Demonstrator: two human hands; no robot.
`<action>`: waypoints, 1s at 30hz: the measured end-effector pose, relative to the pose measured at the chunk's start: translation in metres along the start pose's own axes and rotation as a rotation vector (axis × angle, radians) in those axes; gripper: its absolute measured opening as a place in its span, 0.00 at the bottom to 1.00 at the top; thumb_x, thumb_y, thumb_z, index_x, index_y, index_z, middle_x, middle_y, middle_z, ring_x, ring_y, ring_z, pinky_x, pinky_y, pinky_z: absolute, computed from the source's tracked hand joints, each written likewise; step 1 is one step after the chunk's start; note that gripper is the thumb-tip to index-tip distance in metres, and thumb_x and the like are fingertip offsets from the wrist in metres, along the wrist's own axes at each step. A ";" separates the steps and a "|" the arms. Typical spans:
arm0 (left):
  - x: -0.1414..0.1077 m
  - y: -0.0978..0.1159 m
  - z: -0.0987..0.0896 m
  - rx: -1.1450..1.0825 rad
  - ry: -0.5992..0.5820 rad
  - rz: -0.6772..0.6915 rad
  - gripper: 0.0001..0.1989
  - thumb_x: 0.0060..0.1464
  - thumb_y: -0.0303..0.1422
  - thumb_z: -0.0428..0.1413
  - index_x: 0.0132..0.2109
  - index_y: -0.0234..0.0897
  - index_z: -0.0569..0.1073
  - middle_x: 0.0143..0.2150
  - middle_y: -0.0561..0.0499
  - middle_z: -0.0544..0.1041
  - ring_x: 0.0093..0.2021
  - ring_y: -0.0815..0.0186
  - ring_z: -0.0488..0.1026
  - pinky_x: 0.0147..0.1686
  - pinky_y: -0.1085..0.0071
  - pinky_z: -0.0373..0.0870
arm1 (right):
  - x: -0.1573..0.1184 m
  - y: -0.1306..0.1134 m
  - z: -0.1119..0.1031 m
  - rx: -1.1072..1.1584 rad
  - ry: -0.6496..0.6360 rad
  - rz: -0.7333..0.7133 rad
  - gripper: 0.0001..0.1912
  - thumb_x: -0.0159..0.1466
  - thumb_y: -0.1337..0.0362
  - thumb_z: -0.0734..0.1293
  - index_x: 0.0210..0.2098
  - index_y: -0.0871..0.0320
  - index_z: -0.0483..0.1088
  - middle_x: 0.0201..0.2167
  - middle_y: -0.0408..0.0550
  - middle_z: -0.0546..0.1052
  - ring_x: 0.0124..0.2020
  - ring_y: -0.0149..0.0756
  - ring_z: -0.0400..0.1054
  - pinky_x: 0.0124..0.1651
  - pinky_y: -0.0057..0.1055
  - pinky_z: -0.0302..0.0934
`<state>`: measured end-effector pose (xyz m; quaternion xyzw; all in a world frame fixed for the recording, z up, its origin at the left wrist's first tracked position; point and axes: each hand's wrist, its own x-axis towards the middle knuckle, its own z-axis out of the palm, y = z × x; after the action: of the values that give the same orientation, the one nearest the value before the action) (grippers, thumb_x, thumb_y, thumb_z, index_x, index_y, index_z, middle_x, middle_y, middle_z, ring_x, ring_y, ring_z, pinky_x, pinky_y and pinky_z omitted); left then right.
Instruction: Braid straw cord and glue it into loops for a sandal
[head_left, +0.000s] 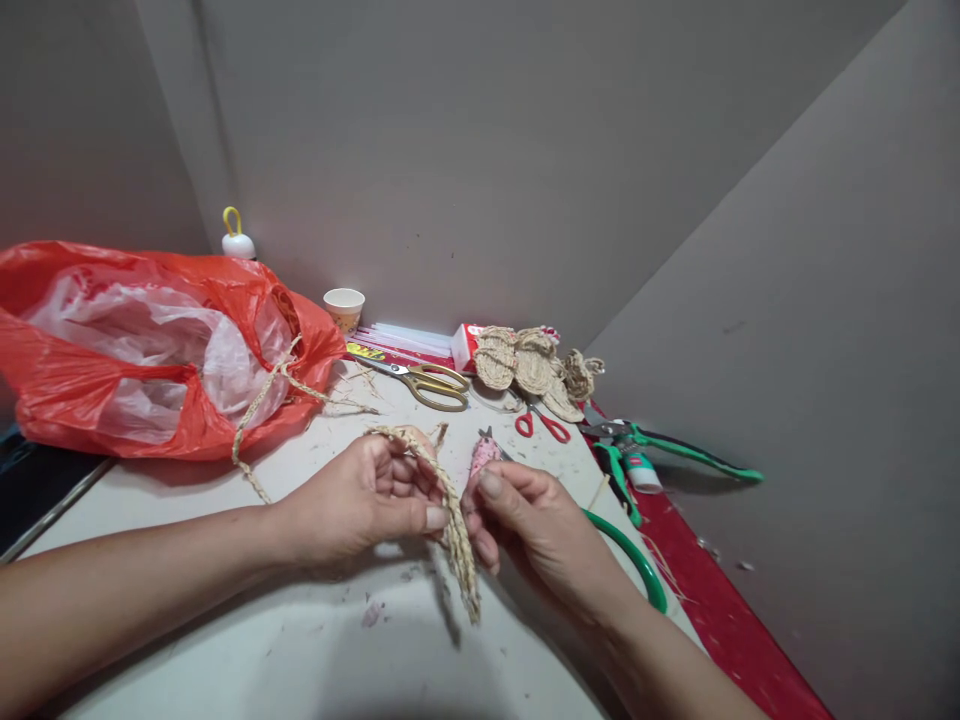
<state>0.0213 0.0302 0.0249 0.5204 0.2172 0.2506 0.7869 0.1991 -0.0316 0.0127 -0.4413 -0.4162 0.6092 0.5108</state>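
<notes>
My left hand (375,490) is closed on a braided straw strip (456,520), thumb pressed against it. The strip arches over the fingers and its lower end hangs down in front of the white table (315,620). Close on the right, my right hand (529,505) has its thumb and fingers pinched on a small pink speckled piece (484,455) with a dark pointed tip. What kind of thing the pink piece is I cannot make out. The right fingertips are beside the straw strip; whether they touch it is hidden.
A red plastic bag (67,400) with a straw braid (251,420) lies at left. Behind are gold-handled scissors (431,385), a paper cup (345,308), woven straw pieces (534,362) and red-handled scissors (551,428). At right are green-handled pruners (690,455) and a green ring-shaped handle (637,560).
</notes>
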 end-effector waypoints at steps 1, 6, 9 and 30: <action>0.000 0.001 0.000 0.000 0.011 0.010 0.17 0.44 0.27 0.64 0.37 0.35 0.63 0.33 0.52 0.74 0.34 0.69 0.73 0.36 0.72 0.67 | 0.000 0.000 -0.001 -0.023 -0.014 0.009 0.20 0.57 0.51 0.70 0.22 0.62 0.70 0.16 0.42 0.72 0.14 0.22 0.62 0.18 0.19 0.58; 0.001 0.006 -0.001 0.045 0.076 0.019 0.16 0.44 0.25 0.63 0.36 0.34 0.63 0.31 0.54 0.72 0.31 0.73 0.70 0.33 0.75 0.65 | 0.001 0.000 -0.004 -0.086 -0.122 0.041 0.20 0.56 0.49 0.70 0.23 0.62 0.73 0.15 0.43 0.72 0.16 0.24 0.64 0.22 0.20 0.60; 0.001 0.006 -0.001 0.040 0.025 0.033 0.14 0.46 0.25 0.62 0.36 0.35 0.63 0.30 0.54 0.72 0.30 0.71 0.72 0.33 0.72 0.67 | 0.001 0.001 -0.003 -0.098 -0.185 0.072 0.23 0.57 0.46 0.68 0.25 0.63 0.75 0.19 0.45 0.74 0.18 0.25 0.66 0.24 0.22 0.62; -0.001 0.003 0.001 0.087 -0.005 0.105 0.11 0.48 0.25 0.60 0.36 0.34 0.65 0.30 0.56 0.70 0.30 0.74 0.67 0.33 0.75 0.64 | 0.001 0.009 0.004 0.172 -0.242 0.200 0.17 0.54 0.54 0.73 0.27 0.66 0.76 0.22 0.50 0.78 0.19 0.28 0.71 0.24 0.23 0.64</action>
<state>0.0207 0.0305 0.0282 0.5655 0.1984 0.2808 0.7497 0.1931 -0.0325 0.0050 -0.3587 -0.3750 0.7388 0.4300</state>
